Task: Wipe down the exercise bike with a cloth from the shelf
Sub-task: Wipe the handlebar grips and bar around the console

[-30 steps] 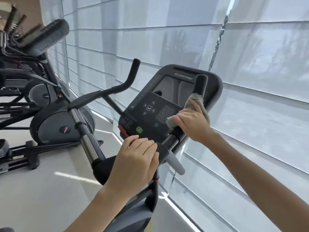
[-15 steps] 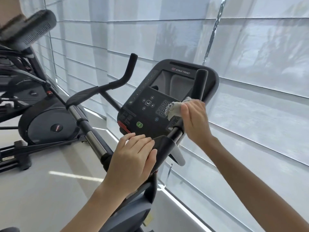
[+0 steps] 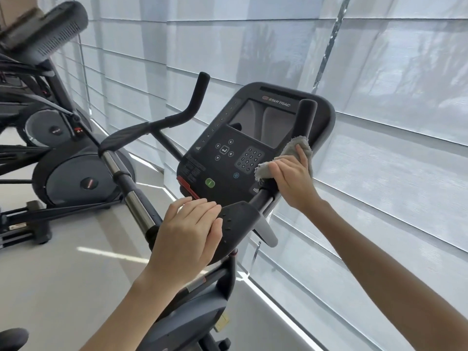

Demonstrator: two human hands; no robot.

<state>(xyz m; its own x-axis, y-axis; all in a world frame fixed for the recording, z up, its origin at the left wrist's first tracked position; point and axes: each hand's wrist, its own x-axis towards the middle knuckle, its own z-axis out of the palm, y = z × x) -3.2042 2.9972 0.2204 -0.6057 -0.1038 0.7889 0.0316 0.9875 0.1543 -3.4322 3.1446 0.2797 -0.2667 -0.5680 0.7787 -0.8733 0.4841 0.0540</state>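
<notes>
Cloth (image 3: 291, 155) climbed the handlebar (image 3: 306, 117), beside window blinds (image 3: 392, 173).

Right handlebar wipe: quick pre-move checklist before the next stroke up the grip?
1. Cloth held in right hand: ok.
2. Cloth wrapped against right handlebar, not the console: ok.
3. Left hand flat on the bike's centre pad, steadying: ok.
4. Upper grip above the cloth free of obstruction: ok.
5. Cloth clear of keypad buttons: ok, though its edge hangs close.
6. Cloth damp or dry: cannot tell.
</notes>
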